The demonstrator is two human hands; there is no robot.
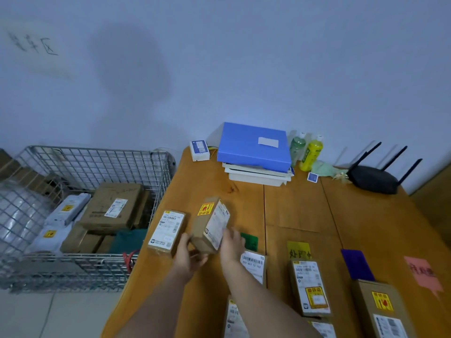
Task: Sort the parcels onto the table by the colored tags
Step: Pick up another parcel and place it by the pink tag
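Both hands hold a small cardboard parcel (211, 224) tilted above the wooden table (300, 211); my left hand (189, 256) grips its near bottom corner, my right hand (231, 245) its right side. It bears a yellow-red sticker and a white label. Another parcel (167, 232) lies flat to its left. Coloured tags lie on the table: green (250, 241), partly hidden by my right hand, yellow (299, 250), purple (356, 264), pink (422, 273). Parcels lie below the green tag (255, 265), the yellow tag (310, 287) and the purple tag (383, 309).
A wire cage cart (97, 164) left of the table holds several boxes and grey mailer bags. At the table's back stand a blue folder on white trays (255, 146), a small white device (199, 150), two bottles (311, 154) and a black router (374, 178).
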